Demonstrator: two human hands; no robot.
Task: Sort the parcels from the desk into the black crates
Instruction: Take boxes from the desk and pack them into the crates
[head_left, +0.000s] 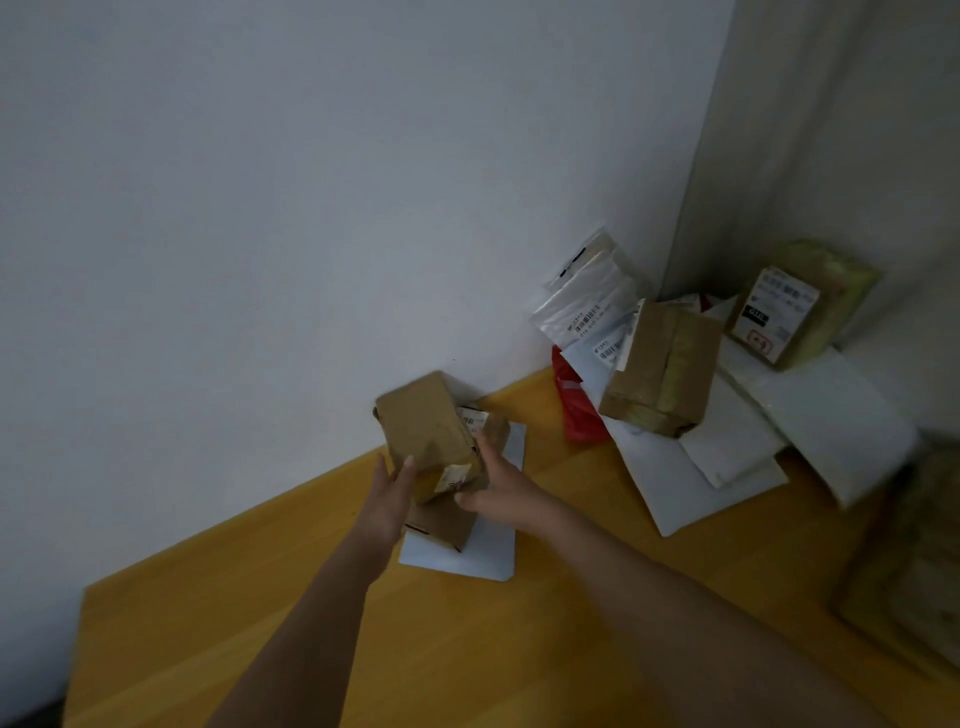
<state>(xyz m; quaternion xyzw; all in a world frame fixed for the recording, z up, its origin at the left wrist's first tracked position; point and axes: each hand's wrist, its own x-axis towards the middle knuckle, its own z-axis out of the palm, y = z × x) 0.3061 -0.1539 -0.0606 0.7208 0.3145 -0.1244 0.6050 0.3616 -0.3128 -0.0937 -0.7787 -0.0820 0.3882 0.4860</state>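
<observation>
Left hand and right hand press flat against either side of a brown box, lifted over another box on the desk. Rightward a parcel pile waits. No crates in sight; most sorting remains.

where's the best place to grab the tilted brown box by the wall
By its two long side faces, one hand from each side. The brown box is long and stands tilted on a smaller box, so a one-sided pull could tip it. The left hand and right hand already flank its lower end; palms flat on opposite faces look the steadiest hold.
</observation>
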